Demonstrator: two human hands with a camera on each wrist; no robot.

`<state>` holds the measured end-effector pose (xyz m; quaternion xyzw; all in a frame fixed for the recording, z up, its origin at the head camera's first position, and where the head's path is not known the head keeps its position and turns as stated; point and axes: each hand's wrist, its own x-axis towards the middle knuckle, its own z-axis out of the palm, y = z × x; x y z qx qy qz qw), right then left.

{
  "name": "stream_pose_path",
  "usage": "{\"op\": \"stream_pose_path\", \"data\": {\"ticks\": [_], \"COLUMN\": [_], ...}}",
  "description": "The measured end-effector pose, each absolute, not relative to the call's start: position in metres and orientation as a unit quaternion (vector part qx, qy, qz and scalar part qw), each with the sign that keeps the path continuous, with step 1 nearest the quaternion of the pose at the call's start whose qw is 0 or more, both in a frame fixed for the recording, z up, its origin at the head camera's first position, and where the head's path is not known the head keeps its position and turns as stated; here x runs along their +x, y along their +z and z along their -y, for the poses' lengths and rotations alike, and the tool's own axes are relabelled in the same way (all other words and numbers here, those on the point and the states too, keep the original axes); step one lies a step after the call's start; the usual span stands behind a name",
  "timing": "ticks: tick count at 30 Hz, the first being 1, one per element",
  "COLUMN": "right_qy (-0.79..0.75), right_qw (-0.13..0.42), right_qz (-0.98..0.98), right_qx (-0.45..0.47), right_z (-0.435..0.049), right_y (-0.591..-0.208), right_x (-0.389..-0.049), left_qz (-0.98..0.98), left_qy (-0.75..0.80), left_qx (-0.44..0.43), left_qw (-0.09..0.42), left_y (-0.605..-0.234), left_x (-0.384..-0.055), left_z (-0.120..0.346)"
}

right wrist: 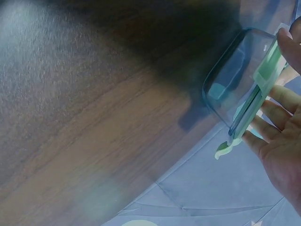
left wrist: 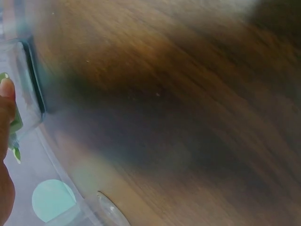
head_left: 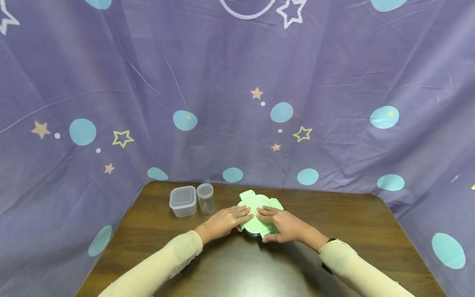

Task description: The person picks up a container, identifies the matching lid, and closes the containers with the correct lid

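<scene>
Left grip [head_left: 224, 222] + right grip [head_left: 288, 226]: fingers spread, laid on the lid [head_left: 256, 201], thumbs by its flaps | lid's on a glass box [right wrist: 237, 66], kinda mid desk [head_left: 334, 214] | 1 tub [head_left: 183, 202], 1 jar [head_left: 206, 203] off to its left

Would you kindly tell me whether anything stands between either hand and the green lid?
Nothing visible does: the left hand and the right hand both touch the green lid directly. The clear jar and the square container stand off to the lid's left, out of the way.
</scene>
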<state>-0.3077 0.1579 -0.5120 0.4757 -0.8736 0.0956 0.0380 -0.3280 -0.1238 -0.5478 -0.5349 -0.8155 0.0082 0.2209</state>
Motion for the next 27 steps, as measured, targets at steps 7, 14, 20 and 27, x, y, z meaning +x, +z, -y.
{"op": "stream_pose_path", "data": {"ticks": [7, 14, 20, 27], "right_qy": [0.093, 0.104, 0.101, 0.119], "right_qw": [0.058, 0.058, 0.04, 0.022], "right_qz": [0.869, 0.872, 0.877, 0.874], "right_qx": [0.482, 0.474, 0.469, 0.471], "right_z": [-0.159, -0.16, -0.161, -0.162], "right_y": [-0.513, -0.516, -0.514, -0.513], "right_x": [-0.31, -0.312, -0.309, -0.31], "left_qz": [0.806, 0.814, 0.813, 0.823], "left_qy": [0.002, -0.002, 0.047, 0.09], "left_qx": [-0.539, -0.532, -0.543, -0.544], "left_qw": [0.243, 0.232, 0.205, 0.136], "left_y": [-0.548, -0.543, -0.53, -0.516], "left_x": [-0.329, -0.33, -0.331, -0.332], "left_z": [0.123, 0.121, 0.116, 0.113]}}
